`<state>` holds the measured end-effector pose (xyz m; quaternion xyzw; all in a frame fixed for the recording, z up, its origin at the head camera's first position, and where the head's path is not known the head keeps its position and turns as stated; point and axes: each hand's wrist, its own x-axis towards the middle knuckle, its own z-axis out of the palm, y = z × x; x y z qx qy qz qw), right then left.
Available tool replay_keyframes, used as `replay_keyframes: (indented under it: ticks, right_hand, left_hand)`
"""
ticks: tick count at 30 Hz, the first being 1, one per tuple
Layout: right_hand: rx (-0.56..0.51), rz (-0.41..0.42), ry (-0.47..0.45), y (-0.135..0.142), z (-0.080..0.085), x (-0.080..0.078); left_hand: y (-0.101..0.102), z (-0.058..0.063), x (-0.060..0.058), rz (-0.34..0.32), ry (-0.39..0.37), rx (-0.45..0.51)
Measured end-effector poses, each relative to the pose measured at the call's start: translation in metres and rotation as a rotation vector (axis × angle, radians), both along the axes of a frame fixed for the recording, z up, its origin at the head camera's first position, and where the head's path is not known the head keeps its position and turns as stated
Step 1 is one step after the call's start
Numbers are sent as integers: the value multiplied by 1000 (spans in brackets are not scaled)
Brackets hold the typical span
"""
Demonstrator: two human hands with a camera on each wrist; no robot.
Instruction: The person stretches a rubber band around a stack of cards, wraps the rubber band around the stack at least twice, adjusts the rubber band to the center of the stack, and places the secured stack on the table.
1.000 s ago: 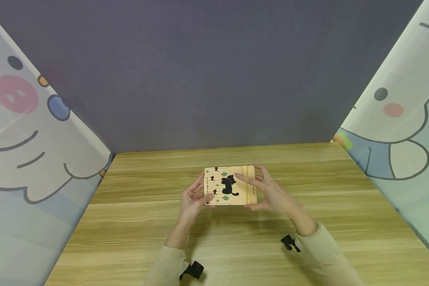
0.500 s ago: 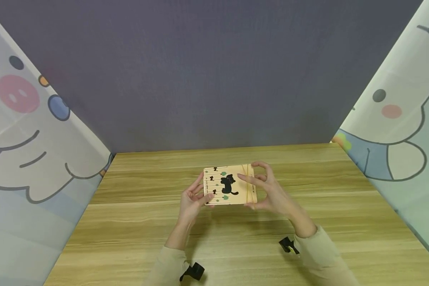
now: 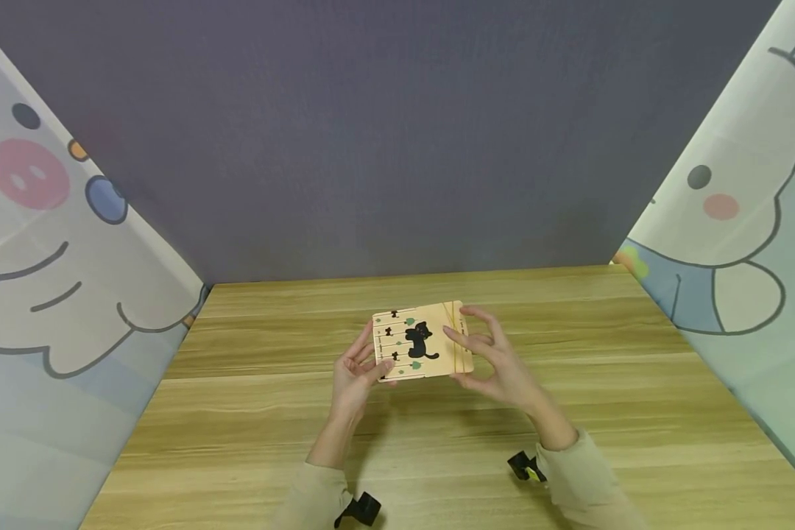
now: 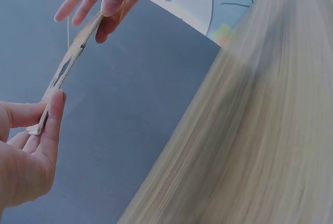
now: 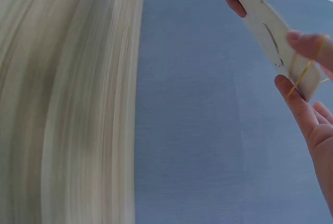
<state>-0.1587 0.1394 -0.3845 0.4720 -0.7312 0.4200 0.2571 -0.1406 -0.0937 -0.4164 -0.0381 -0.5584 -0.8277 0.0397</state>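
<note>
Where the left hand point(image 3: 352, 381) grips it, the notebook point(image 3: 424, 341) is partly hidden.

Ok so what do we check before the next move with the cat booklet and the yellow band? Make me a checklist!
1. Left hand holding the cat booklet: ok, it pinches one end.
2. Booklet lifted off the table: ok, it's up in the air.
3. Yellow band near the other end: ok, it crosses the front there.
4. Big black cat not covered by the band: ok.
5. Right hand free of the band: not ok, the band stretches across its fingers.
6. Band flat on the back: cannot tell, that side is hidden.
</note>
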Motion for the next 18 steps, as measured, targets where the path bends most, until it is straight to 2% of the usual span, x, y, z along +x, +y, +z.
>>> replay_keyframes:
  ticks: [4, 8, 11, 18]
  right_hand:
    - [-37, 28, 0, -5, 12, 9]
    - [-61, 21, -29, -7, 13, 13]
    - [-100, 16, -52, -6, 7, 11]
    - [-266, 16, -98, -11, -14, 4]
  left_hand:
    - [0, 0, 0, -6, -3, 3]
    - [0, 1, 0, -3, -10, 7]
    - [0, 2, -1, 0, -16, 13]
    - [2, 8, -4, 12, 11, 76]
